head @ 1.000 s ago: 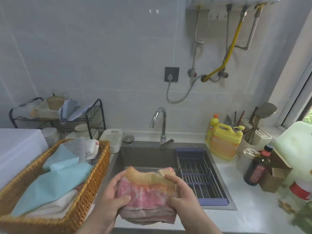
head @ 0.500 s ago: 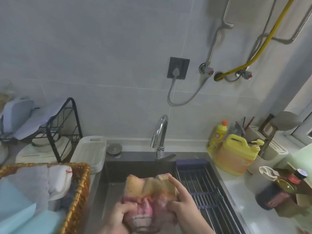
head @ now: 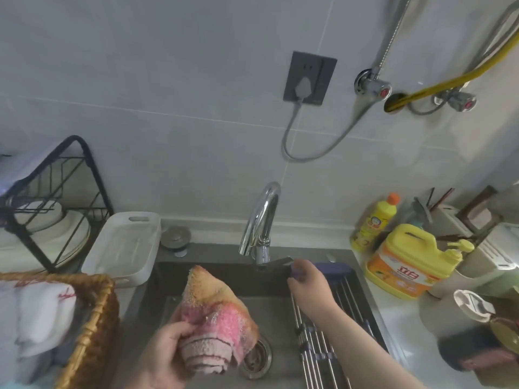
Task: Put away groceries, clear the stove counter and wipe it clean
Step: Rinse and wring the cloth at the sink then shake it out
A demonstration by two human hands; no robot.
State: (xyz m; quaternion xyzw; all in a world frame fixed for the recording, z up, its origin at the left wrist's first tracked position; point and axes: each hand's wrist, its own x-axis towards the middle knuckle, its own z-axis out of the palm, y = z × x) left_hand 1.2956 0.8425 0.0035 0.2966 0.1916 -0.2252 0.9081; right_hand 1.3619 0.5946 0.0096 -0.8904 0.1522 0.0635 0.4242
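Wall: grey tiles, with a dark socket holding a grey plug whose cable loops down and to the right.
Pipework: two chrome valves and a yellow hose at the upper right.
Tap: chrome tap, arched over the sink.
Sink: dark steel, with a drain strainer in its floor and a roll-up rack across its right side.
Left of sink: a round stopper, a white tray, and a black wire rack over plates.
Near left: a wicker basket with white cloths in it.
Right of sink: a yellow detergent jug, with a small yellow bottle behind it.
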